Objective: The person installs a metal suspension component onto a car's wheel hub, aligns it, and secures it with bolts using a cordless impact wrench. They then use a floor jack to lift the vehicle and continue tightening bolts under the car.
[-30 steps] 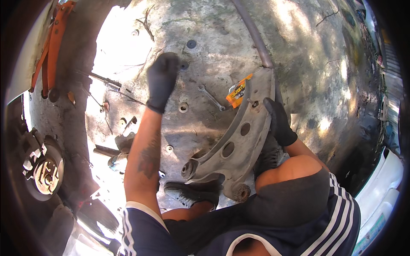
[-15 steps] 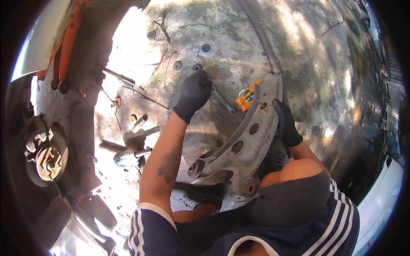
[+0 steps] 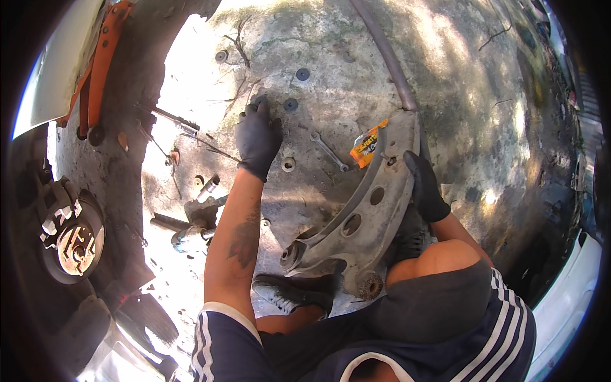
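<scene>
Control arm (image 3: 389, 184), 1, grey metal, curved and dusty, pierced by 2 large holes, with 1 bolt (image 3: 390, 160) near its upper part and 2 round bushings at the lower end; placed in front of the person, right of the wrench, its lower end beside the left shoe (image 3: 296, 297). Right hand (image 3: 428, 189), dark-gloved, grasping the control arm by its right edge, thumb on the upper face. Left hand (image 3: 259, 137), dark-gloved, stretched forward low over the concrete floor (image 3: 471, 134), fingers bent; whether they grasp anything cannot be told. Dark disc (image 3: 290, 104), 1, flat, just right of the left fingertips; a second disc (image 3: 302, 74) farther out. Pale ring (image 3: 288, 164), 1, right of the left wrist. Wrench (image 3: 329, 153), 1, metal, lying aslant between the left hand and the control arm. Packet (image 3: 368, 145), 1, orange and black, beside the control arm's upper left edge. Pipe (image 3: 383, 51), 1, brown, its near end at the control arm's upper end.
</scene>
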A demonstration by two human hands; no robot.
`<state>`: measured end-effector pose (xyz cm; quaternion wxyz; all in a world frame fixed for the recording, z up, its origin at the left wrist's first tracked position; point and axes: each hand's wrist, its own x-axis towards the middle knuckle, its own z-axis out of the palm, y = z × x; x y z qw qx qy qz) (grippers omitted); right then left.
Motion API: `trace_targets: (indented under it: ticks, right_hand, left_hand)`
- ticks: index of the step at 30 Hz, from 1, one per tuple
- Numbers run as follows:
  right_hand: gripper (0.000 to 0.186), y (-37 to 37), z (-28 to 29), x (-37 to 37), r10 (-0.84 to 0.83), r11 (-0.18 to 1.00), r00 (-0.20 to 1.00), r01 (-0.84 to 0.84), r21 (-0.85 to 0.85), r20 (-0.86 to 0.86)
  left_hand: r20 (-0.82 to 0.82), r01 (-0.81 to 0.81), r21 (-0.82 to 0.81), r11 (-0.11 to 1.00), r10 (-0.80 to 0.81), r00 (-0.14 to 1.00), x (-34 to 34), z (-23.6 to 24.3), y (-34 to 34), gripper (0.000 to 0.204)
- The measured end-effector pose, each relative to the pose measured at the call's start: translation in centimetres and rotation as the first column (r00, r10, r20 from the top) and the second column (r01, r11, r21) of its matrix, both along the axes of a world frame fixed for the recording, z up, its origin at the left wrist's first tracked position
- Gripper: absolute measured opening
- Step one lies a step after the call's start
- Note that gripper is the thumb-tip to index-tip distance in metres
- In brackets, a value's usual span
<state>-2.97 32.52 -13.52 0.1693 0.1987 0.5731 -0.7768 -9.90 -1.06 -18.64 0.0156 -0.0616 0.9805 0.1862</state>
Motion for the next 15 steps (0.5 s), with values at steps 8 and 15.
trace_targets:
  ticks: [8, 15]
  right_hand:
    - [0.074, -0.6, 0.4, -0.3, -0.024, 0.998, 0.998, 0.021, -0.063, -0.055]
    - [0.074, -0.1, 1.0, -0.2, -0.007, 1.0, 1.0, 0.008, -0.03, 0.009]
  left_hand:
    - [0.059, 0.209, -0.152, 0.966, -0.202, 0.978, -1.6, -1.8, 3.4, 0.026]
    - [0.045, 0.136, 0.241, 0.961, -0.151, 0.988, -1.1, -1.6, 3.6, 0.024]
